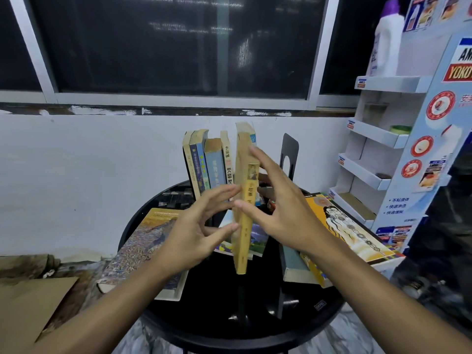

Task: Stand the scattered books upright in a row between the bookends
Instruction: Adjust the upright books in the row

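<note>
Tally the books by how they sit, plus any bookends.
Books standing in the row: 5
Book held in the air: 1
Books lying flat: 4
Bookend plainly in view: 1
Total: 11

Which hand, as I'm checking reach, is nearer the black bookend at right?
Right. The right hand is just left of the black bookend; the left hand is farther left, beyond the yellow book.
</note>
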